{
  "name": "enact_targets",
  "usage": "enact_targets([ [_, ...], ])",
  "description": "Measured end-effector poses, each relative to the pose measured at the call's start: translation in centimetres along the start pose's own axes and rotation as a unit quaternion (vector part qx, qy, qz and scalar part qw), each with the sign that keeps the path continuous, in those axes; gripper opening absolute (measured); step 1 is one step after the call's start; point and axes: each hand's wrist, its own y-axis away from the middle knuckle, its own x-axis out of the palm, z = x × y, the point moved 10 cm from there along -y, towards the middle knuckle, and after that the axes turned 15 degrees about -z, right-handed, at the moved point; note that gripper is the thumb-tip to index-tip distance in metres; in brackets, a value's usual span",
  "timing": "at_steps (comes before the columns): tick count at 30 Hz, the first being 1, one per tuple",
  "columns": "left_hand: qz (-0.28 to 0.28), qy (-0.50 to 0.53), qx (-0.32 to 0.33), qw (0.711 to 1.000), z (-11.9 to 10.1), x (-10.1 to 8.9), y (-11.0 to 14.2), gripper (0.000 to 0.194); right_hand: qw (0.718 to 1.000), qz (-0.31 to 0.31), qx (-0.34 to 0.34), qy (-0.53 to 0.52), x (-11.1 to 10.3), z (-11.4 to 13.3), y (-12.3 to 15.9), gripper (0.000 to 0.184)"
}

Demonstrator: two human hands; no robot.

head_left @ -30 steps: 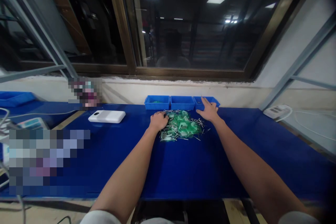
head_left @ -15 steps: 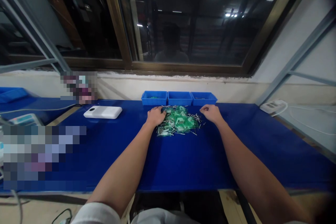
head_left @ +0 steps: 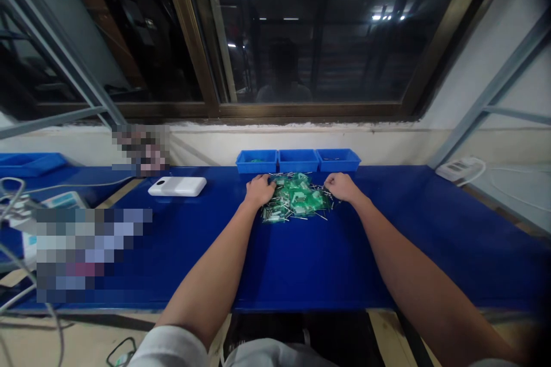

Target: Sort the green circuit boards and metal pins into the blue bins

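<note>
A wide window in a dark metal frame fills the far wall, above a long blue counter that spans the view. At 10 o'clock, a shallow blue tray sits on a further stretch of blue surface. At 2 o'clock, a white cabled device lies on a pale surface beside the counter. At 11 o'clock, a white rectangular box rests on the counter. Pixelated patches hide objects at 9 and 11 o'clock. At 12 o'clock, 3 blue bins stand side by side against the wall. Just in front of them, a loose heap of metal pins and green plastic pieces lies on the counter. The left hand rests at the heap's 9 o'clock edge, the right hand at its 3 o'clock edge. The fingers of both hands curl loosely, nearly closed, against the pins; whether they hold any, I cannot tell.
</note>
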Motion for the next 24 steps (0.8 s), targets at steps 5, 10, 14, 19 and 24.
enact_targets([
  [5,-0.093,0.048,0.063,0.993,-2.7,-2.8,0.3,0.036,0.984,-0.094,-0.017,-0.149,-2.4,2.5,-0.1,0.021],
  [10,-0.106,0.12,0.223,0.962,-8.5,-5.2,2.9,0.032,0.931,-0.018,0.01,-0.364,-1.3,6.2,0.8,0.027],
  [14,-0.074,0.168,0.31,0.933,-11.3,-5.6,4.7,0.026,0.899,0.041,0.067,-0.43,-0.1,8.3,1.8,0.036],
  [19,-0.048,0.17,0.327,0.928,-11.7,-4.9,4.9,0.026,0.897,0.032,0.093,-0.432,-0.2,8.8,2.1,0.041],
  [24,-0.078,0.122,0.303,0.942,-10.8,-5.3,4.2,0.033,0.896,-0.003,0.076,-0.437,-0.9,8.4,1.8,0.037],
])
